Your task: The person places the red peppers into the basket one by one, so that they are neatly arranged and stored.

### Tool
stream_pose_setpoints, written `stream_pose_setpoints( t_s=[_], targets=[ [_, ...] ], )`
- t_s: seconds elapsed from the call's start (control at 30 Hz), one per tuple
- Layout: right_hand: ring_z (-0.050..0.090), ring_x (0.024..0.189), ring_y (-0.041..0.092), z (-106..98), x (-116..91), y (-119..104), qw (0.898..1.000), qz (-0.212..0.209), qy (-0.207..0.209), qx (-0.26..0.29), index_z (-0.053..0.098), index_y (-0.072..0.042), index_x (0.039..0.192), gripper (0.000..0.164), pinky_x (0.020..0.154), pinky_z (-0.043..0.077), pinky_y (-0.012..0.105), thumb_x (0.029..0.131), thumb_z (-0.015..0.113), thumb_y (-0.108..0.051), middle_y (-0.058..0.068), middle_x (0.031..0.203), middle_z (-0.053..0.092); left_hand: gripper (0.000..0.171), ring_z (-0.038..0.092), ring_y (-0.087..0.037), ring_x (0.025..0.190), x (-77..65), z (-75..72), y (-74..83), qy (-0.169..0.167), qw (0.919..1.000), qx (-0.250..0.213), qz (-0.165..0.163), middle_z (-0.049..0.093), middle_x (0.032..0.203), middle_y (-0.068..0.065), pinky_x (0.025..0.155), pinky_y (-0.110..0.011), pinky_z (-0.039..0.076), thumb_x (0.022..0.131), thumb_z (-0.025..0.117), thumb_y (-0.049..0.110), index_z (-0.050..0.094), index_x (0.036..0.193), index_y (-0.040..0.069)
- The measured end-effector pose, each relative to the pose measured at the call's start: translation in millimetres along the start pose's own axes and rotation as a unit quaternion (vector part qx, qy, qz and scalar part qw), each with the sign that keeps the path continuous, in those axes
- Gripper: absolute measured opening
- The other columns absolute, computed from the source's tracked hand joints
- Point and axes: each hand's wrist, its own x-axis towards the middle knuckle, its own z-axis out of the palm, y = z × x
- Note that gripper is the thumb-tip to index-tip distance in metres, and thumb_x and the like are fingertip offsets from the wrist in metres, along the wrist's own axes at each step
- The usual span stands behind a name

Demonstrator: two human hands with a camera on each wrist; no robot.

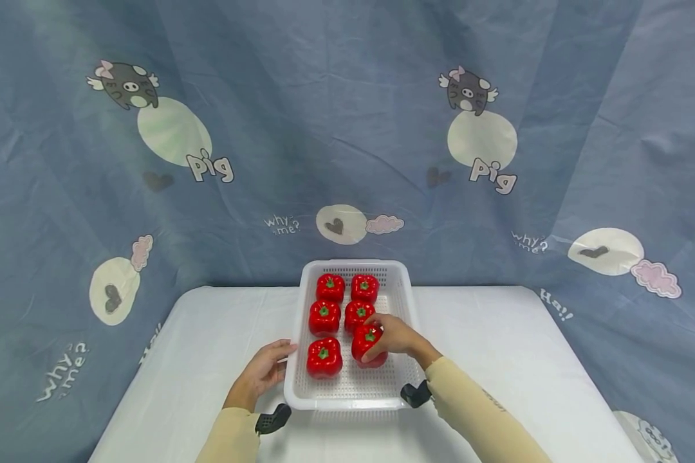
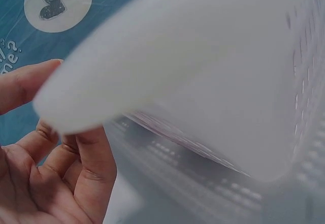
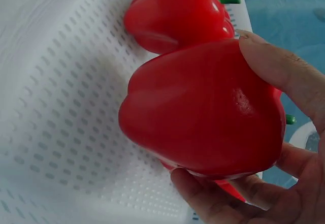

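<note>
My right hand (image 1: 401, 335) grips a glossy red bell pepper (image 3: 203, 112) with a green stem, thumb on one side and fingers on the other. That pepper is over the right front part of a white perforated plastic basket (image 1: 347, 404). Beside it, at the left, sits another red pepper (image 1: 324, 360); several more stand in the basket behind. At the basket's left side, my left hand (image 1: 264, 368) holds the rim (image 2: 117, 76), with fingers curled beneath it. Whether the held pepper touches the basket floor, I cannot tell.
The basket stands on a white-covered table (image 1: 481, 360). Behind the table hangs a blue curtain (image 1: 347, 128) printed with pigs and hearts. Dark wrist devices (image 1: 273, 419) sit near both sleeves.
</note>
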Motion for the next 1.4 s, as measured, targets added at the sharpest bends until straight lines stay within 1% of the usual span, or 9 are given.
stream_pose_setpoints(
  t_s=[0.23, 0.47, 0.53, 0.67, 0.77, 1.0, 1.17, 1.27, 1.4],
  targets=[
    [0.055, 0.111, 0.030, 3.1, 3.7, -2.9, 0.999, 0.013, -0.008, -0.038, 0.059, -0.008, 0.124, 0.071, 0.088, 0.054, 0.049, 0.062, 0.090, -0.018, 0.011, 0.120, 0.060, 0.028, 0.068, -0.024, 0.092, 0.1, 1.1, -0.1, 0.006, 1.0000, 0.000, 0.001, 0.065, 0.105, -0.008, 0.082, -0.045, 0.057, 0.094, 0.060, 0.015, 0.054, 0.116, -0.001],
    [0.059, 0.095, 0.027, 5.7, 8.7, -2.1, 0.997, 0.047, -0.024, -0.052, 0.059, -0.006, 0.121, 0.069, 0.078, 0.058, 0.046, 0.060, 0.091, -0.015, 0.011, 0.111, 0.061, 0.028, 0.067, -0.024, 0.092, -0.3, 1.1, -0.5, 0.005, 1.0000, 0.001, 0.002, 0.064, 0.106, -0.009, 0.083, -0.046, 0.056, 0.094, 0.060, 0.015, 0.054, 0.116, 0.000],
    [0.059, 0.096, 0.027, 6.9, 9.6, -2.6, 0.996, 0.052, -0.023, -0.064, 0.059, -0.006, 0.120, 0.069, 0.081, 0.057, 0.047, 0.059, 0.091, -0.014, 0.010, 0.109, 0.062, 0.028, 0.067, -0.023, 0.092, -0.8, 1.2, -0.6, 0.003, 1.0000, 0.001, 0.002, 0.063, 0.106, -0.009, 0.083, -0.045, 0.056, 0.093, 0.060, 0.015, 0.054, 0.116, 0.000],
    [0.058, 0.100, 0.026, 9.5, 11.5, -4.4, 0.994, 0.045, -0.019, -0.097, 0.059, -0.006, 0.115, 0.066, 0.088, 0.054, 0.048, 0.058, 0.091, -0.014, 0.008, 0.105, 0.062, 0.029, 0.067, -0.023, 0.092, -1.0, 0.8, -1.5, -0.001, 1.0000, 0.002, 0.004, 0.063, 0.107, -0.010, 0.083, -0.045, 0.056, 0.094, 0.060, 0.015, 0.054, 0.117, -0.001],
    [0.058, 0.100, 0.026, 11.3, 13.0, -5.1, 0.993, 0.039, -0.022, -0.111, 0.058, -0.008, 0.112, 0.063, 0.089, 0.053, 0.048, 0.059, 0.091, -0.013, 0.007, 0.103, 0.062, 0.029, 0.067, -0.024, 0.092, -0.6, 0.8, -2.2, -0.002, 1.0000, 0.002, 0.005, 0.063, 0.107, -0.010, 0.082, -0.045, 0.057, 0.094, 0.060, 0.015, 0.054, 0.116, -0.001],
    [0.056, 0.110, 0.028, 12.6, 14.0, -4.3, 0.992, 0.069, -0.035, -0.097, 0.055, -0.009, 0.120, 0.072, 0.094, 0.051, 0.052, 0.059, 0.092, -0.018, 0.008, 0.111, 0.060, 0.028, 0.068, -0.023, 0.091, -0.8, 0.8, -1.7, -0.002, 1.0000, 0.003, 0.000, 0.064, 0.104, -0.008, 0.083, -0.044, 0.057, 0.094, 0.059, 0.015, 0.054, 0.116, 0.000],
    [0.054, 0.113, 0.030, 10.1, 13.1, -2.7, 0.993, 0.068, -0.040, -0.084, 0.053, -0.008, 0.127, 0.079, 0.095, 0.048, 0.055, 0.059, 0.092, -0.018, 0.009, 0.116, 0.060, 0.031, 0.068, -0.024, 0.092, -0.9, 0.8, -0.1, 0.004, 1.0000, 0.005, 0.002, 0.065, 0.104, -0.008, 0.083, -0.045, 0.056, 0.094, 0.060, 0.015, 0.053, 0.119, -0.002],
    [0.056, 0.109, 0.028, 8.2, 11.9, -2.6, 0.994, 0.062, -0.040, -0.082, 0.053, -0.008, 0.126, 0.078, 0.096, 0.048, 0.055, 0.059, 0.091, -0.018, 0.008, 0.114, 0.060, 0.032, 0.068, -0.024, 0.092, -0.9, 0.8, 1.0, 0.004, 1.0000, 0.004, 0.000, 0.065, 0.104, -0.008, 0.083, -0.045, 0.056, 0.094, 0.060, 0.016, 0.053, 0.120, -0.002],
    [0.057, 0.100, 0.025, 7.0, 9.7, -2.2, 0.994, 0.045, -0.042, -0.087, 0.055, -0.009, 0.119, 0.070, 0.093, 0.050, 0.051, 0.059, 0.091, -0.017, 0.006, 0.104, 0.061, 0.033, 0.068, -0.024, 0.093, -1.1, -0.4, 1.1, -0.004, 1.0000, 0.003, -0.004, 0.065, 0.105, -0.007, 0.083, -0.044, 0.056, 0.094, 0.060, 0.016, 0.052, 0.121, -0.002]
  ],
)
